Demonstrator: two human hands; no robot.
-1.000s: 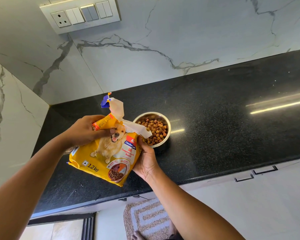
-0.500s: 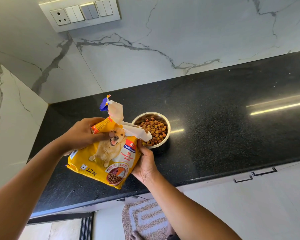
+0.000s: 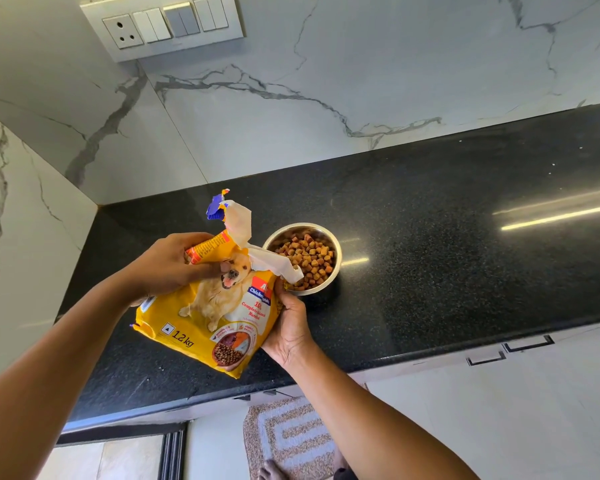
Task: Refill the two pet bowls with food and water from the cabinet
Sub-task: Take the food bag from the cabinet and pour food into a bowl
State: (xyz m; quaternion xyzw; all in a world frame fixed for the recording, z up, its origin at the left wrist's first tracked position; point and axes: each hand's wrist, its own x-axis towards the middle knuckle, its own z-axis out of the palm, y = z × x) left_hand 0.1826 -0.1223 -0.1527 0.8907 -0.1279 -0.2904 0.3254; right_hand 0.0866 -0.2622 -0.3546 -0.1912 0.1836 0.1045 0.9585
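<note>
**A:** So, what are you holding?

**B:** A yellow dog-food bag (image 3: 205, 327), printed with a golden dog and "1.2 kg". Both hands are on it. My left grip (image 3: 174, 263) is curled round the upper part, with the thumb lying across the front by the dog's head. My right grip (image 3: 290, 327) clasps the bag's right edge from below, fingers wrapped behind it.

**A:** How does the bag sit?

**B:** It is tilted and held over the front of the table. Its torn top (image 3: 239, 220) points up and away from me, towards the bowl. A white flap of that torn top lies across the bowl's near rim.

**A:** And the bowl?

**B:** A round steel bowl (image 3: 339, 268) stands on the black speckled table (image 3: 447, 237), just beyond my right grip. It is filled with brown kibble (image 3: 309, 258).

**A:** Anything else around?

**B:** A white marble wall (image 3: 326, 64) with grey veins rises behind the table, with a switch panel (image 3: 163, 26) high on it. A patterned mat (image 3: 288, 441) lies on the floor below, under my bare foot (image 3: 271, 472).
</note>
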